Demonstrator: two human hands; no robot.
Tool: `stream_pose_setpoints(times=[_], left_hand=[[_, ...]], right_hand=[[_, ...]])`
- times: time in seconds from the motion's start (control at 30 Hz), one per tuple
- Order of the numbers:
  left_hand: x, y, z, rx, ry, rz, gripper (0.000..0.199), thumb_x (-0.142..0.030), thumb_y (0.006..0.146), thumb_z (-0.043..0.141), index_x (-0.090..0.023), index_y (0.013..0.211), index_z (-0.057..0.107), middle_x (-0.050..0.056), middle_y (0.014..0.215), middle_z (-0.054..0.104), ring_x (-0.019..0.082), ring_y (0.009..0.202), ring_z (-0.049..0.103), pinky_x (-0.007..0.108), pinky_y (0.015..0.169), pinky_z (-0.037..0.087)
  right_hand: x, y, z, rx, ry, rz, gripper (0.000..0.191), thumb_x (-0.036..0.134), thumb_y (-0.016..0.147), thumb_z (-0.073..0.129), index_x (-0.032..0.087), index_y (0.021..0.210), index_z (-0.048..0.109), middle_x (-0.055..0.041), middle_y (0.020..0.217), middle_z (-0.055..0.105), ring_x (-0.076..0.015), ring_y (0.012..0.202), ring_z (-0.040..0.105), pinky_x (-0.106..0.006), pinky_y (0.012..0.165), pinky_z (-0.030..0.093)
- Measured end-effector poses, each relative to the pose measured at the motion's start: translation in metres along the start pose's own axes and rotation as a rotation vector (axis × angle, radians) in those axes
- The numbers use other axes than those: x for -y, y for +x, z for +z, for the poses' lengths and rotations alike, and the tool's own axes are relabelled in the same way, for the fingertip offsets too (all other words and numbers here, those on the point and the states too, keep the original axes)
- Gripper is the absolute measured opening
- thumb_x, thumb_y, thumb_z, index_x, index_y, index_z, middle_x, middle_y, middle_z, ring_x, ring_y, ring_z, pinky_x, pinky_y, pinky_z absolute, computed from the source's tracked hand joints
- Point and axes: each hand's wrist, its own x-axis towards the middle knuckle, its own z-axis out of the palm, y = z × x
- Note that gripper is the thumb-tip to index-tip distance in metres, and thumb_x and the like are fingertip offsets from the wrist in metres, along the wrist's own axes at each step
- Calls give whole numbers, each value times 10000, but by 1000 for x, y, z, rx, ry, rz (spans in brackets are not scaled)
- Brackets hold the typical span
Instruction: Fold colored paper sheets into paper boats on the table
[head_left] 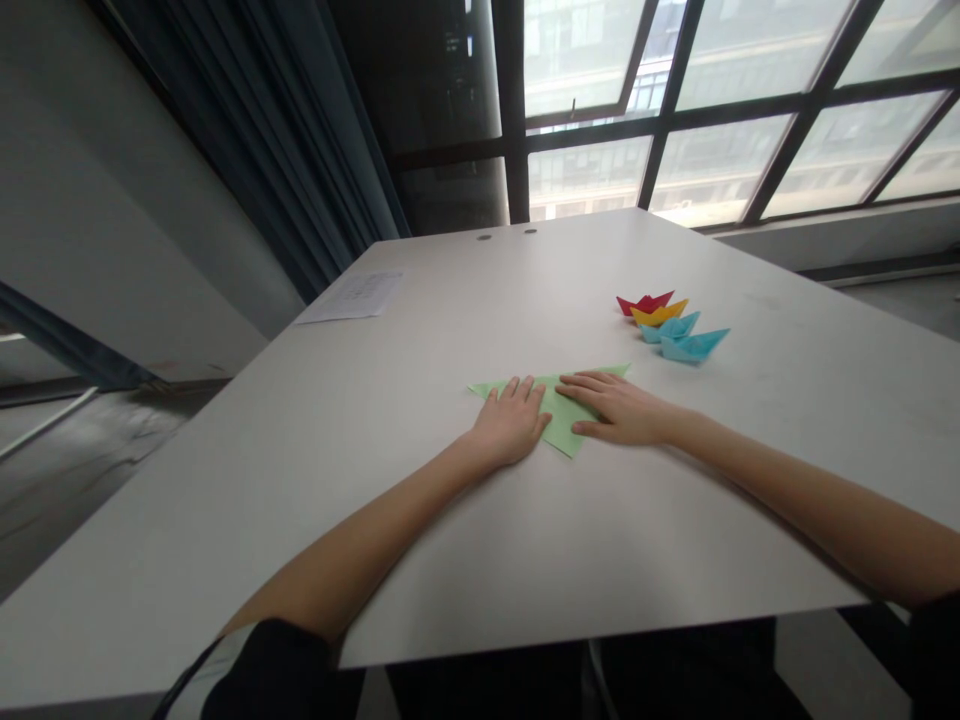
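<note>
A light green sheet of paper, folded into a triangle, lies flat on the white table with its long edge away from me and a corner toward me. My left hand rests palm down on its left part, fingers stretched out. On the right part lies my right hand, also flat, with the fingers extended and the thumb apart. Both hands press on the paper without gripping it. Parts of the triangle are hidden beneath them.
Several folded paper boats stand in a row beyond my right hand: a red boat, a yellow boat and blue boats. A printed sheet lies at the left edge of the table. Windows and a curtain are behind.
</note>
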Motion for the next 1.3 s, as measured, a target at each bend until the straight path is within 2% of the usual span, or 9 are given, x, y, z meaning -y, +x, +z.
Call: stream_pose_setpoints(times=[0.1,0.2,0.37,0.57,0.8,0.9,1.03,1.17,1.3], left_hand=[[-1,-1,-1,46,-17,-75,617,-476,876,222,-147,1398,218,111,1481,153,317,1348,131,517,1045,193],[0,-3,-3,76,-16,-229,771,-612,820,209,-116,1410,180,146,1483,88,381,1340,84,581,1013,187],[5,-5,-8,131,-2,-409,1019,-787,680,207,-90,1418,126,208,1470,47,439,1321,84,641,967,187],[13,-4,-10,181,26,-479,1135,-844,586,249,-85,1419,113,232,1460,60,450,1315,94,656,959,176],[22,-4,-16,198,45,-441,1077,-824,610,250,-130,1424,117,184,1473,33,429,1326,69,651,981,135],[28,-4,-18,210,43,-428,1060,-822,612,264,-162,1426,108,162,1478,18,443,1321,63,657,975,134],[35,-3,-18,205,59,-448,1053,-821,597,322,-212,1425,96,171,1478,43,471,1308,73,658,966,124],[36,-2,-18,205,68,-474,1052,-813,576,389,-261,1419,89,185,1474,83,477,1304,80,653,965,109],[35,-2,-20,211,62,-470,1050,-812,572,399,-269,1417,92,195,1469,99,482,1302,81,653,961,104]], right_hand=[[0,-2,3,46,-22,57,759,628,785,401,185,1391,289,-144,1417,326,-353,1275,310,-522,1016,258],[-2,-2,6,62,-53,103,811,672,755,399,222,1409,235,-143,1443,262,-402,1293,242,-590,994,232],[-7,-1,10,113,-53,152,869,705,722,410,259,1424,156,-127,1469,180,-408,1315,158,-596,1006,212],[-27,-7,6,222,17,164,952,713,699,436,228,1431,69,-130,1475,97,-366,1331,105,-578,1047,151],[-54,-17,-1,226,54,192,939,688,709,452,236,1430,55,-124,1471,143,-353,1333,133,-600,1040,139],[-51,-15,-5,187,32,165,905,674,711,467,254,1429,111,-120,1469,186,-353,1335,149,-616,1030,125],[-40,-11,-12,47,-32,57,750,631,740,473,251,1369,321,-117,1407,354,-344,1292,283,-604,1023,150],[-30,-6,-20,-55,-55,-91,547,540,792,473,207,1224,513,-124,1239,534,-286,1142,461,-488,984,303],[-20,-4,-24,-98,-60,-204,345,400,868,406,217,1083,603,-99,1089,620,-228,1023,532,-404,912,375]])
